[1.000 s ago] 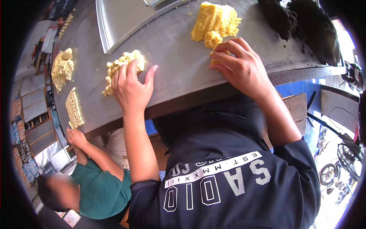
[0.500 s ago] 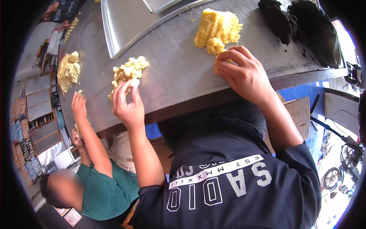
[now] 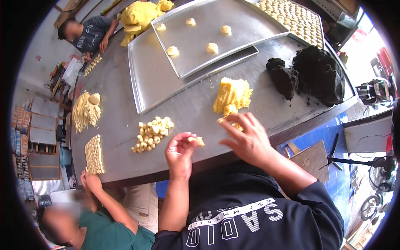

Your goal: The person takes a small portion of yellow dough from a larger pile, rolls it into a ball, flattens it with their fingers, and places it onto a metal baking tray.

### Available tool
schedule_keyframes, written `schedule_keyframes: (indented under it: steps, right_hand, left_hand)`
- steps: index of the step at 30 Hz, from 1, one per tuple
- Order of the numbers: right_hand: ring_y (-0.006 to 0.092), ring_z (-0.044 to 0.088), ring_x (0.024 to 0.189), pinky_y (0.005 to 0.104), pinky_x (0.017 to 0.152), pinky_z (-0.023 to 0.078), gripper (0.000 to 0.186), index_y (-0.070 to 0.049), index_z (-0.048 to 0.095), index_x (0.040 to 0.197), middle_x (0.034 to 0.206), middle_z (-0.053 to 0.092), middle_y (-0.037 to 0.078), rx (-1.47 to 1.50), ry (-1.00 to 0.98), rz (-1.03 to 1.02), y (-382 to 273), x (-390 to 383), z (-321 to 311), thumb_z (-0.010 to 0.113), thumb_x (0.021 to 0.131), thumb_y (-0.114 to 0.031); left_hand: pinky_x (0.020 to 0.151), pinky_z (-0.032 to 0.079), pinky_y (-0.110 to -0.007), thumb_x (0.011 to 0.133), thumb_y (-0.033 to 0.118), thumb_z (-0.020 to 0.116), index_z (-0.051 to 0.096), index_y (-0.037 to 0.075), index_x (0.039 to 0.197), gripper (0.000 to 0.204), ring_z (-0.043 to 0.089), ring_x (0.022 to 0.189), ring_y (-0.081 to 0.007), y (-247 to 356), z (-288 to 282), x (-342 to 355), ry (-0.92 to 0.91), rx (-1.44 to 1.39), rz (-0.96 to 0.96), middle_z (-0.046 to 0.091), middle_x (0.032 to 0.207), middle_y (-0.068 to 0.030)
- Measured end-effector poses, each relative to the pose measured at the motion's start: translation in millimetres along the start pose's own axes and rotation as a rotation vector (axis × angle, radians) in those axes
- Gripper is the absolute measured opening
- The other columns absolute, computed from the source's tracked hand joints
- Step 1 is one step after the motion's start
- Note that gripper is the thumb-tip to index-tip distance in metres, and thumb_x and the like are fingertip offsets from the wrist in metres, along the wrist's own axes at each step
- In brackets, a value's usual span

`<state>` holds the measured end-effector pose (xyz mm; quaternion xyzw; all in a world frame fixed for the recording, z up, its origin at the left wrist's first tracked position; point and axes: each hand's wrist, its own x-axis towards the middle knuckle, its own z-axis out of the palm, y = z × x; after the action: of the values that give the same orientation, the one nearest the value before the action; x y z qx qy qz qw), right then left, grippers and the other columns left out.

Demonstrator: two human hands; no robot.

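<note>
My left hand (image 3: pixel 179 152) is raised near the table's front edge, its thumb and fingers pinching a small pale dough piece (image 3: pixel 199 142). To its right, my right hand (image 3: pixel 250 135) hovers with thumb and fingers apart, a yellowish crumb at one fingertip. Beneath and behind those fingers shows a small yellow lump (image 3: pixel 238 126), partly covered. Just beyond stands a larger ridged yellow mass (image 3: pixel 231 95), with a smaller clump at its near foot. Left of my left hand lies a loose pile of small pale dough balls (image 3: pixel 152 132).
Metal trays (image 3: pixel 200 52) overlap behind, several round pieces on the upper one. A full tray of rounds (image 3: pixel 293 18) sits far right, near black lumps (image 3: pixel 318 75). At left, a co-worker in green (image 3: pixel 112 227) handles dough beside a pale dough block (image 3: pixel 95 154); another person (image 3: pixel 93 35) sits farther back.
My left hand has left the dough-ball pile and come toward my right hand with a dough piece. My right fingers have spread. The view has shifted, showing more of the table's far side.
</note>
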<state>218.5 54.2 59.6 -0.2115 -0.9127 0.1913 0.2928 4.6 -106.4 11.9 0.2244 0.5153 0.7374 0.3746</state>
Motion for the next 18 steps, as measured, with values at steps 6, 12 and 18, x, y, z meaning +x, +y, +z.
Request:
schedule_keyframes:
  steps: [6, 12, 18]
  right_hand:
    - [0.0331, 0.081, 0.097, 0.0453, 0.089, 0.066, 0.040, -0.008, 0.083, 0.131, 0.112, 0.082, 0.013, 0.470, -0.189, 0.121, -18.3, 16.5, 26.5, 0.091, 0.098, -0.029]
    - [0.0337, 0.081, 0.094, 0.0454, 0.084, 0.066, 0.034, -0.007, 0.083, 0.131, 0.113, 0.082, 0.014, 0.619, -0.050, 0.139, -28.1, 17.6, 29.8, 0.089, 0.098, -0.012]
    - [0.0414, 0.070, 0.131, 0.0493, 0.109, 0.060, 0.050, -0.005, 0.072, 0.150, 0.149, 0.070, 0.021, 0.218, 0.168, -0.202, -28.2, 55.8, 43.8, 0.080, 0.101, -0.009]
  left_hand:
    - [0.095, 0.065, -0.031, 0.094, -0.006, 0.093, 0.079, 0.001, 0.122, 0.031, 0.076, 0.098, -0.0133, 3.3, 11.7, 4.0, -0.046, 0.068, -0.009, 0.080, 0.107, -0.0056]
    - [0.096, 0.065, -0.033, 0.102, -0.002, 0.088, 0.076, 0.001, 0.127, 0.028, 0.077, 0.100, -0.0162, 8.3, -17.9, -6.2, 0.039, -0.026, -0.025, 0.080, 0.113, -0.0075]
    - [0.113, 0.063, -0.039, 0.114, 0.008, 0.075, 0.072, -0.002, 0.142, 0.029, 0.078, 0.119, -0.0248, 16.0, -31.3, -4.7, 0.125, -0.055, -0.040, 0.078, 0.133, -0.0157]
